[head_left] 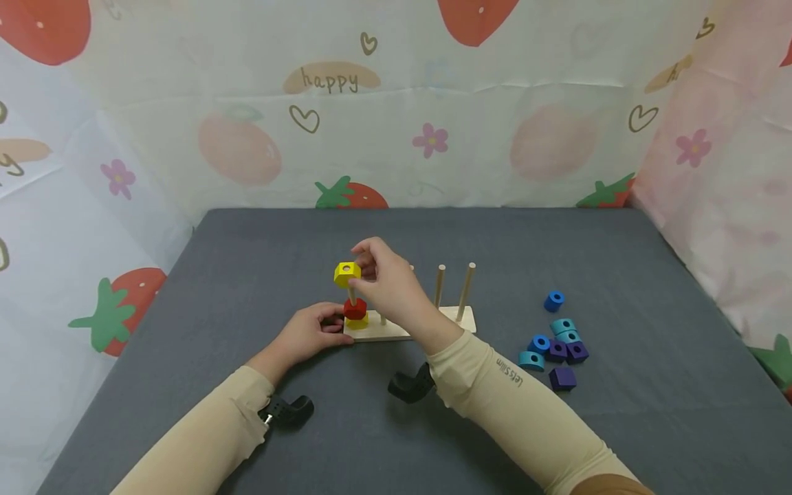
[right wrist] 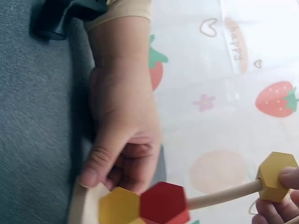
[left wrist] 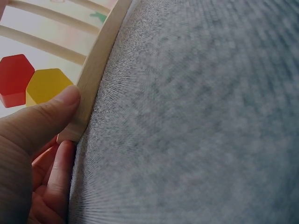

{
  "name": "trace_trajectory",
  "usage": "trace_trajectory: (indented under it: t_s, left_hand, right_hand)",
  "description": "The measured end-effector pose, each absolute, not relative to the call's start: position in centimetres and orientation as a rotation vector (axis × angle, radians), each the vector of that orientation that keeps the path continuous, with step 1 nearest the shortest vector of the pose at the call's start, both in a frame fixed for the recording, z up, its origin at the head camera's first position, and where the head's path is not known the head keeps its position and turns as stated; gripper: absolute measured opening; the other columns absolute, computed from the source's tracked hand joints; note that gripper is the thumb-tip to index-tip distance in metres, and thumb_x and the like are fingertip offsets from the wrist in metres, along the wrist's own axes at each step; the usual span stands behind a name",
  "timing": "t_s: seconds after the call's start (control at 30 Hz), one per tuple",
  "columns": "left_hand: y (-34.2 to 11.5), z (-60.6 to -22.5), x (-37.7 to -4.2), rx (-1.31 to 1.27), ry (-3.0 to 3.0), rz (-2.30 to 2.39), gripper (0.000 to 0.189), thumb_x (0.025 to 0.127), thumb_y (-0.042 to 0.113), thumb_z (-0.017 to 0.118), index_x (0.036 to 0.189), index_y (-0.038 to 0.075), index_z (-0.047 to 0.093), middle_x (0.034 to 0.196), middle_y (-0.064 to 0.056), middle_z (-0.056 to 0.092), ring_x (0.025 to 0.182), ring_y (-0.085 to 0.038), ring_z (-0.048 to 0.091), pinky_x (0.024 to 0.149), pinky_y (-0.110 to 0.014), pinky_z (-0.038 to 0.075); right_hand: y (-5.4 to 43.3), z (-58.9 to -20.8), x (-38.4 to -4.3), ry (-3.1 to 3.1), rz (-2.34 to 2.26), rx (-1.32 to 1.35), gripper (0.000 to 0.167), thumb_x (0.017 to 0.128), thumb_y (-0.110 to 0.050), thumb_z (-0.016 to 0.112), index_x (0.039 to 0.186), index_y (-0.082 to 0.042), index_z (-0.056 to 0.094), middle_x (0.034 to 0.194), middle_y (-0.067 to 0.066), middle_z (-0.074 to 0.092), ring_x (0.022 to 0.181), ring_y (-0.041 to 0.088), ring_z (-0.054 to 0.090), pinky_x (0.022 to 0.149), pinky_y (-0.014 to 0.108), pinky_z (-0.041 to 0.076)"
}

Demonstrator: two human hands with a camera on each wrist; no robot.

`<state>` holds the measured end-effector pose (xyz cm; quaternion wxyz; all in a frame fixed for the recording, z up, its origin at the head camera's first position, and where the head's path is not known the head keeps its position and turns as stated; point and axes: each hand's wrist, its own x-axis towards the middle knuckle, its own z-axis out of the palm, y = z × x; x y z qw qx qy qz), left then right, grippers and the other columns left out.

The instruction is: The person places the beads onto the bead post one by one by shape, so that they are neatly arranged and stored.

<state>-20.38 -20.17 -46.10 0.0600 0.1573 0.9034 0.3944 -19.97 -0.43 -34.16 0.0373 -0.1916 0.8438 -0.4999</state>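
Note:
A yellow hexagonal block is pinched by my right hand at the top of the leftmost peg. Lower on that peg sit a red hexagonal block and, beneath it, another yellow hexagonal block. My left hand grips the left end of the wooden peg board, its thumb on the front edge and fingers behind the end. In the right wrist view only the right hand's fingertips show, on the raised yellow block.
Bare pegs stand on the board's right part; the right hand hides some of the middle. To the right on the grey tablecloth lie several loose blocks: blue cylinders, teal pieces and purple cubes. A printed curtain surrounds the table.

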Motion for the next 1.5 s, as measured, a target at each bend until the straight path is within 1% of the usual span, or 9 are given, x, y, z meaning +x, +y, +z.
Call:
trace_trajectory:
  t_s: [0.17, 0.37, 0.5, 0.63, 0.73, 0.87, 1.07, 1.33, 1.5]
  left_hand:
    - [-20.1, -46.1, -20.4, 0.457, 2.742, 1.182, 0.051, 0.069, 0.038, 0.078, 0.113, 0.016, 0.063, 0.106, 0.000, 0.061, 0.090, -0.011, 0.058, 0.082, -0.033, 0.049]
    - [-20.0, -46.0, -20.3, 0.467, 2.756, 1.181, 0.048, 0.070, 0.035, 0.079, 0.111, 0.014, 0.064, 0.104, 0.000, 0.062, 0.087, -0.011, 0.058, 0.080, -0.031, 0.049]
    - [-19.9, -45.9, -20.3, 0.467, 2.766, 1.168, 0.047, 0.070, 0.034, 0.079, 0.110, 0.015, 0.064, 0.102, 0.001, 0.062, 0.086, -0.010, 0.056, 0.078, -0.030, 0.048]
    - [-19.9, -45.9, -20.3, 0.468, 2.759, 1.169, 0.048, 0.070, 0.036, 0.078, 0.111, 0.015, 0.064, 0.102, 0.002, 0.061, 0.085, -0.010, 0.056, 0.078, -0.029, 0.048]
    - [-20.0, -45.9, -20.3, 0.464, 2.750, 1.183, 0.049, 0.070, 0.037, 0.078, 0.111, 0.015, 0.064, 0.102, 0.001, 0.061, 0.085, -0.011, 0.056, 0.079, -0.030, 0.049]
    - [-20.0, -45.9, -20.3, 0.458, 2.749, 1.186, 0.049, 0.069, 0.037, 0.078, 0.111, 0.015, 0.064, 0.102, 0.001, 0.061, 0.085, -0.011, 0.056, 0.079, -0.031, 0.049]
    - [-19.9, -46.0, -20.3, 0.458, 2.741, 1.196, 0.051, 0.069, 0.037, 0.078, 0.112, 0.015, 0.063, 0.104, 0.000, 0.062, 0.087, -0.010, 0.058, 0.081, -0.031, 0.050]
    - [-20.0, -46.1, -20.3, 0.479, 2.742, 1.196, 0.049, 0.070, 0.037, 0.078, 0.111, 0.015, 0.063, 0.105, 0.000, 0.061, 0.087, -0.011, 0.058, 0.081, -0.032, 0.050]
    - [-19.9, -46.0, -20.3, 0.483, 2.755, 1.178, 0.048, 0.070, 0.036, 0.078, 0.110, 0.015, 0.063, 0.103, 0.000, 0.061, 0.086, -0.010, 0.058, 0.080, -0.031, 0.050]
  right_hand:
    - [-0.5, -35.0, -19.8, 2.579, -1.607, -0.537, 0.042, 0.085, -0.015, 0.065, 0.121, -0.015, 0.044, 0.104, -0.001, 0.056, 0.097, 0.013, 0.057, 0.087, 0.029, 0.046]
    - [-0.7, -35.7, -19.4, 2.540, -1.684, -0.461, 0.042, 0.086, -0.016, 0.065, 0.121, -0.014, 0.042, 0.108, -0.001, 0.056, 0.101, 0.014, 0.056, 0.085, 0.030, 0.047]
    - [-0.8, -36.0, -19.3, 2.527, -1.732, -0.421, 0.035, 0.085, -0.016, 0.066, 0.114, -0.014, 0.046, 0.107, 0.000, 0.054, 0.101, 0.015, 0.056, 0.082, 0.030, 0.049]
    - [-0.8, -36.3, -19.2, 2.540, -1.749, -0.418, 0.026, 0.085, -0.016, 0.066, 0.105, -0.014, 0.050, 0.104, 0.000, 0.055, 0.101, 0.015, 0.057, 0.083, 0.031, 0.048]
    - [-0.9, -36.6, -19.3, 2.542, -1.748, -0.425, 0.024, 0.084, -0.015, 0.067, 0.102, -0.014, 0.052, 0.104, 0.000, 0.057, 0.101, 0.014, 0.058, 0.083, 0.030, 0.048]
    - [-0.9, -36.9, -19.4, 2.535, -1.746, -0.432, 0.024, 0.084, -0.015, 0.067, 0.103, -0.015, 0.051, 0.104, -0.001, 0.056, 0.100, 0.013, 0.059, 0.082, 0.029, 0.049]
    - [-0.8, -37.5, -19.4, 2.541, -1.715, -0.375, 0.029, 0.084, -0.016, 0.067, 0.107, -0.015, 0.050, 0.104, 0.000, 0.055, 0.100, 0.013, 0.058, 0.087, 0.031, 0.047]
    - [-0.8, -39.4, -19.3, 2.559, -1.642, -0.326, 0.023, 0.084, -0.017, 0.067, 0.102, -0.015, 0.051, 0.106, 0.003, 0.061, 0.104, 0.018, 0.056, 0.087, 0.037, 0.044]
    - [-0.9, -40.4, -19.4, 2.552, -1.623, -0.292, 0.023, 0.085, -0.017, 0.067, 0.102, -0.016, 0.052, 0.108, 0.003, 0.062, 0.105, 0.019, 0.056, 0.088, 0.039, 0.044]
